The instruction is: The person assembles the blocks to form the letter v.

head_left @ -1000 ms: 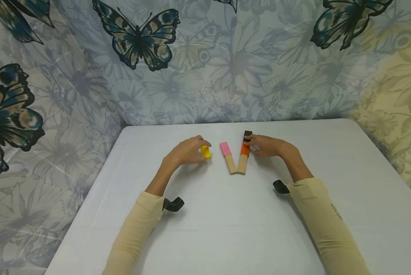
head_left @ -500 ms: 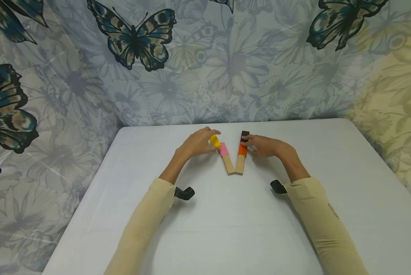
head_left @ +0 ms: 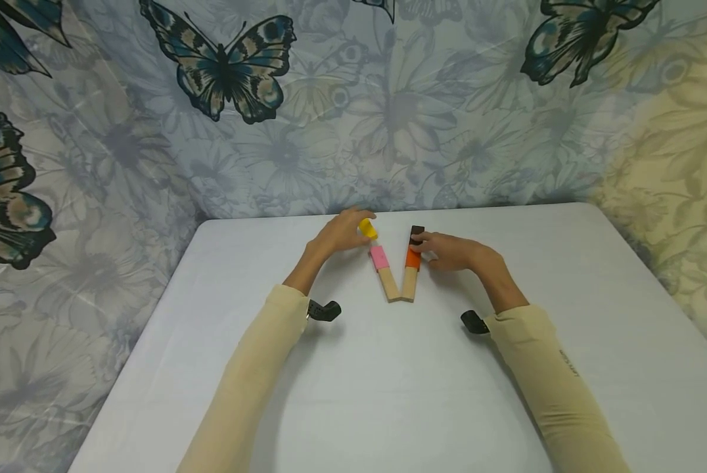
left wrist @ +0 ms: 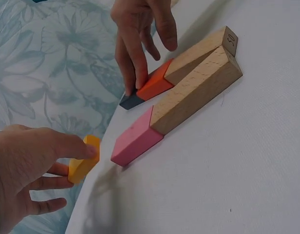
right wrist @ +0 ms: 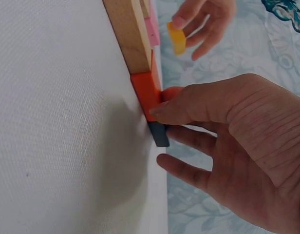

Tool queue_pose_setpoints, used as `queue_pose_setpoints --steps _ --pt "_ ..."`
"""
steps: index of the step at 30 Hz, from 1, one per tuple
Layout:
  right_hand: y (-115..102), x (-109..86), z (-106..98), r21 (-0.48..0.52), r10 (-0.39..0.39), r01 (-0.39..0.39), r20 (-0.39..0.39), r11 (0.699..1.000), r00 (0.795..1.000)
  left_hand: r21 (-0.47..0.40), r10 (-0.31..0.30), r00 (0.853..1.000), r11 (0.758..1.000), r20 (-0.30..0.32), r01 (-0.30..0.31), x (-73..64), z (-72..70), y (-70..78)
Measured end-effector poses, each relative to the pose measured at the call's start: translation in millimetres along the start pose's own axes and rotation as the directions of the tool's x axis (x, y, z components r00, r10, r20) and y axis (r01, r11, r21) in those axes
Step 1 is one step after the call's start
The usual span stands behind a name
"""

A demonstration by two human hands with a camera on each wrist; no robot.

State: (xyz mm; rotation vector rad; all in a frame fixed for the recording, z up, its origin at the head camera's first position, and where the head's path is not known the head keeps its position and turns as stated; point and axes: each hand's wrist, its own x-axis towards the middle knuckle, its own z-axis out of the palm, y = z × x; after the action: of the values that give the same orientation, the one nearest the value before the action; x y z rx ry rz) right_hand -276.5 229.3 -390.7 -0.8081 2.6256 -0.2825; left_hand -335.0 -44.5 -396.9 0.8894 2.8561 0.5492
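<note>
My left hand (head_left: 343, 232) pinches a small yellow block (left wrist: 85, 158) between thumb and fingertips. It is held off the table just past the far end of a pink block (left wrist: 137, 137), with a narrow gap between them. That pink block lies end to end with a plain wooden block (left wrist: 197, 90). A second wooden block (head_left: 409, 284) meets the first at its near end, forming a V. An orange block (left wrist: 156, 81) and then a black block (right wrist: 159, 134) continue the right branch. Fingertips of my right hand (head_left: 453, 251) rest on the orange and black blocks, its thumb beside them.
A white table (head_left: 389, 381) carries the blocks near its far edge. Behind and to the left hangs patterned fabric (head_left: 330, 144) with flowers and butterflies. Dark wrist devices (head_left: 325, 311) stick out from both beige sleeves.
The left hand has carried the yellow block rightward and away, from left of the pink block to beyond its far end. The right hand stays at the orange and black blocks.
</note>
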Motion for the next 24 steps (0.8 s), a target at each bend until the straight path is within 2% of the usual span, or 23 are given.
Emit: queue_pose_setpoints --steps 6,12,16,21,24 --pt "-2 -2.0 -1 0.000 0.007 -0.007 0.005 1.000 1.000 0.008 -0.007 1.000 1.000 0.025 0.007 8.8 8.5 -2.4" --pt "-4 -1.1 0 0.001 0.010 -0.010 0.001 1.000 1.000 -0.019 0.008 0.999 1.000 0.044 -0.007 11.0 15.5 -7.2" --pt "-5 -0.8 0 0.010 0.023 -0.023 0.005 1.000 1.000 -0.031 0.019 0.998 0.999 0.056 -0.018 11.1 15.7 -9.7" --pt "-5 -0.8 0 0.012 0.033 -0.033 0.007 0.999 0.999 -0.055 -0.007 0.999 0.998 0.048 0.009 13.1 13.4 -10.7" --pt "-4 -0.9 0 0.011 0.034 -0.034 0.004 0.999 0.999 -0.059 0.008 0.999 0.998 0.038 -0.005 15.3 16.0 -12.4"
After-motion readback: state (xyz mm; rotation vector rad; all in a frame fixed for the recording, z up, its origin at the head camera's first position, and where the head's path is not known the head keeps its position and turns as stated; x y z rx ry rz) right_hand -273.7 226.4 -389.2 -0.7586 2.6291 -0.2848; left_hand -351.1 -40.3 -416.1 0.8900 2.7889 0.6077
